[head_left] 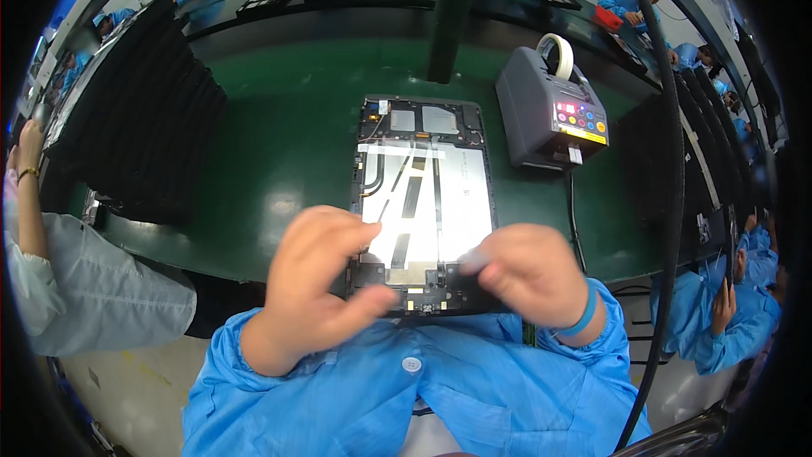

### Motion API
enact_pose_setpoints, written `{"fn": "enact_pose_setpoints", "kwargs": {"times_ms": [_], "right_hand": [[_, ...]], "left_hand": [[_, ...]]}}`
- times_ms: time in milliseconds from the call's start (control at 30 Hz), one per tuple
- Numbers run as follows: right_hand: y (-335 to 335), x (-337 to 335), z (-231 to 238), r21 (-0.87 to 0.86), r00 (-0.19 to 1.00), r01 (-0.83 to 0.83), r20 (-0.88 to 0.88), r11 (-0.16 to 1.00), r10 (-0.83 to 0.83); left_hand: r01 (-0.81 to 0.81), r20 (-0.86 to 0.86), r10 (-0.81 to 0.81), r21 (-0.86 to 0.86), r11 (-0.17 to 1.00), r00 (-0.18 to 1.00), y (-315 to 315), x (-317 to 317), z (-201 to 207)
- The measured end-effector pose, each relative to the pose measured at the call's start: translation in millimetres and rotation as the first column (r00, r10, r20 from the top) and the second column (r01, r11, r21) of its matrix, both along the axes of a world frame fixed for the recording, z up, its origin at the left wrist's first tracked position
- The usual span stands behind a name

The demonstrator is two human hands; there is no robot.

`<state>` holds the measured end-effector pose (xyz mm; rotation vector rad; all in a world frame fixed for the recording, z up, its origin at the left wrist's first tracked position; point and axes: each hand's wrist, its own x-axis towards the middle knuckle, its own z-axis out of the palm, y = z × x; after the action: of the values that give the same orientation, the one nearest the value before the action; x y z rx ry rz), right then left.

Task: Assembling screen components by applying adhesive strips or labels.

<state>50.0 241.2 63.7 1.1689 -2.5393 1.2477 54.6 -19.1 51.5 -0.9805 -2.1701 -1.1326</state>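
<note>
An opened tablet (464,195) lies on the green bench in front of me, its silver battery area, black ribbon cables and circuit boards exposed. My left hand (317,279) hovers at its lower left edge, thumb and forefinger spread, nothing seen between them. Over the lower right part is my right hand (534,272), with a blue band round the wrist. Its thumb and forefinger come together at a small pale blur, too smeared to name. White strips of tape (401,151) cross the upper end of the battery area.
A grey tape dispenser (541,114) with a roll on top stands right of the tablet, its cable running down beside it. Stacked black trays (139,118) rise at the left, more at the right. A green post (452,25) and hanging black cable (672,169) stand close. Co-workers surround the bench.
</note>
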Motion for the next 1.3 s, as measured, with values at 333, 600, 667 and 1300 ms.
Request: {"fn": "enact_pose_setpoints", "kwargs": {"times_ms": [333, 600, 667, 1300], "right_hand": [[-41.9, -11.9, 16.0, -0.016, 0.985, 0.05, -0.163, 0.999, -0.052], [-43.5, -48.1, 27.3, -0.027, 0.941, -0.021, -0.337, 0.999, 0.011], [-45.1, -58.6, 30.5, 0.01, 0.945, 0.011, -0.328, 1.0, -0.007], [-90.0, -176.3, -3.3, 0.22, 0.949, 0.036, -0.313, 0.975, 0.035]], "left_hand": [[0.043, -0.025, -0.041, 0.098, 0.994, 0.999, 12.3, -12.9, 0.4], [0.186, -0.024, -0.185, 0.13, 0.974, 0.983, 7.4, -50.0, 13.0], [0.118, -0.057, -0.112, 0.13, 0.984, 0.992, 4.7, -67.5, 14.5], [-0.192, -0.079, 0.178, -0.24, 0.952, 0.981, -14.0, -125.0, -27.3]]}}
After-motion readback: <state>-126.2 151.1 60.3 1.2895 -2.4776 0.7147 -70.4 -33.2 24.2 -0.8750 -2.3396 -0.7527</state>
